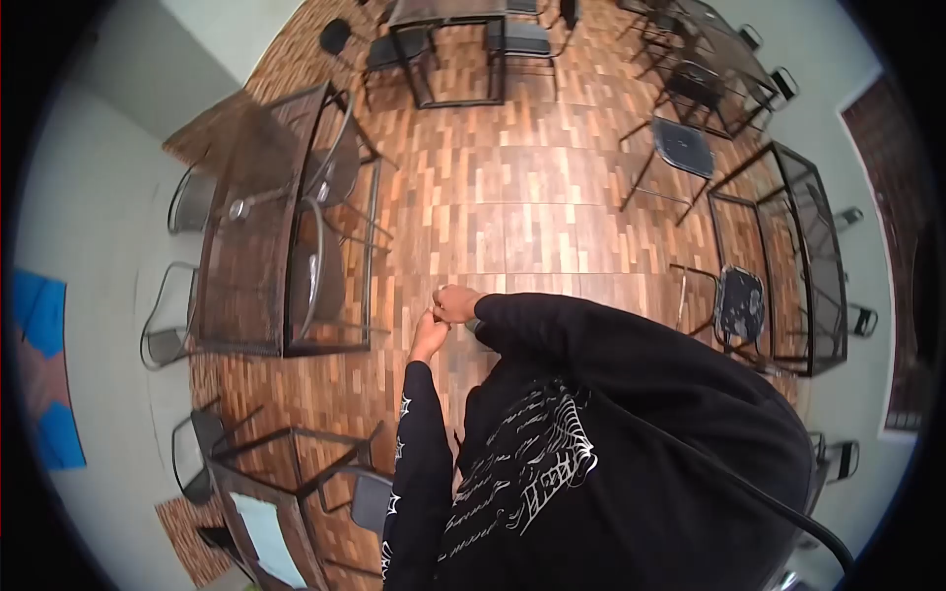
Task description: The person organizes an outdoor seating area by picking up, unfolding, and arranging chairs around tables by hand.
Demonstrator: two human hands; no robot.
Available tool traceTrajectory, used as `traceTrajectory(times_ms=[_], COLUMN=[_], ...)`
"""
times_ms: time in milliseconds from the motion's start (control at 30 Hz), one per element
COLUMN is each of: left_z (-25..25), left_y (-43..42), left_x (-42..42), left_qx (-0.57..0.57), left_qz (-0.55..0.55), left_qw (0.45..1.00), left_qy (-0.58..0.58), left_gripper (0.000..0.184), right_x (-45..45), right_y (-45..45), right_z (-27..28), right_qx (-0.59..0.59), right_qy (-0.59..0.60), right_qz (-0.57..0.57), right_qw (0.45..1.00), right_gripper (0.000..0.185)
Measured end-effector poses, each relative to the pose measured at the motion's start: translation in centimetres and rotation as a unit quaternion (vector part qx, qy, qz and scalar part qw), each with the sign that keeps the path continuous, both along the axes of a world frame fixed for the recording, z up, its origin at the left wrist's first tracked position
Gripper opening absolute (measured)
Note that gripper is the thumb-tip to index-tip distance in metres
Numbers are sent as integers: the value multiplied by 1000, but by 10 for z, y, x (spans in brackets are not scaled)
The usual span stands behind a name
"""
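Observation:
My left hand (429, 336) and my right hand (457, 304) meet in front of my body, over the wood-patterned floor (532, 236). The fingers of both are drawn together and touch at the tips. Whatever may be between them is too small to make out. Black sleeves cover both arms, the left one with white star shapes along it. My black top (631, 443) with a white print fills the lower right.
On the left stands a dark table (246, 276) with chairs around it. A low table with a pale sheet (266, 537) is at the lower left. Black chairs (683, 148) and a glass-topped table frame (813, 246) stand on the right, another table (448, 12) at the top.

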State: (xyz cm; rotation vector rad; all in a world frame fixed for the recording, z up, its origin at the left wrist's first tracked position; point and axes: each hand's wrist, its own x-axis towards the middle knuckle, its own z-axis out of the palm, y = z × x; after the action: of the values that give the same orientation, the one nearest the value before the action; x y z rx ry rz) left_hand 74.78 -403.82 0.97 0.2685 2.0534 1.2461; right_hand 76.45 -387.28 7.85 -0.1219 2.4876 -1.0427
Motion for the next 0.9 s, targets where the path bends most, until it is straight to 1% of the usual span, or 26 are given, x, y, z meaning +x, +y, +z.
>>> traceTrajectory(times_ms=[33,100,133,167,200,233,267,300,367,400,433,467,500,533,600,633,700,767,800,833,900], left_z=[0,-3,14,7,-17,-16,-15,-8,1,13,20,28,28,29,30,31,31,33,35,40,47], left_y=[11,23,32,36,39,48,53,60,67,71,74,77,78,81,92,100,120,145,161,179,212], left_x=[-1,8,25,39,47,57,69,83,111,119,125,133,137,137,134,133,128,121,119,120,127], left_qx=[9,39,26,24,58,93,54,50,38,7,5,0,-4,-8,-13,-16,-18,-32,-44,-41,-40], left_qz=[-24,-118,-111,-124,-136,-149,-173,-194,-236,-281,-291,-289,-285,-292,-320,-334,-282,-303,-313,-318,-281], left_qw=[1000,991,992,991,988,984,983,980,971,959,956,957,958,956,947,942,958,951,946,945,953], left_qy=[7,53,55,54,40,26,-13,-16,-21,-24,-25,-28,-30,-28,-23,-21,-46,-56,-72,-69,-102], left_gripper=[29,31,34,34,35,36,40,40,43,46,46,50,54,54,59,59,56,57,58,58,55], right_x=[12,49,67,84,100,114,131,145,171,180,188,196,203,209,216,220,226,232,238,242,249], right_y=[9,21,30,34,38,43,49,53,61,65,70,75,81,87,105,115,135,154,162,170,187], right_z=[-2,-8,-7,-6,-12,-12,-13,-13,-20,-23,-25,-27,-25,-23,-18,-21,-25,-28,-22,-30,-46], right_qx=[9,22,31,29,17,5,17,14,10,10,7,9,10,10,5,2,-5,-42,-91,-88,-128], right_qy=[7,73,87,87,62,39,38,36,-23,-37,-37,-37,-35,-24,-16,-10,-5,12,2,6,22], right_qz=[-24,-109,-104,-117,-144,-173,-178,-199,-222,-230,-240,-251,-261,-277,-311,-335,-364,-430,-471,-476,-522], right_qw=[1000,991,990,989,987,984,983,979,975,972,970,967,965,960,950,942,931,902,877,875,843], right_gripper=[40,43,47,47,49,51,58,58,65,68,68,67,66,65,64,64,63,63,64,64,66])
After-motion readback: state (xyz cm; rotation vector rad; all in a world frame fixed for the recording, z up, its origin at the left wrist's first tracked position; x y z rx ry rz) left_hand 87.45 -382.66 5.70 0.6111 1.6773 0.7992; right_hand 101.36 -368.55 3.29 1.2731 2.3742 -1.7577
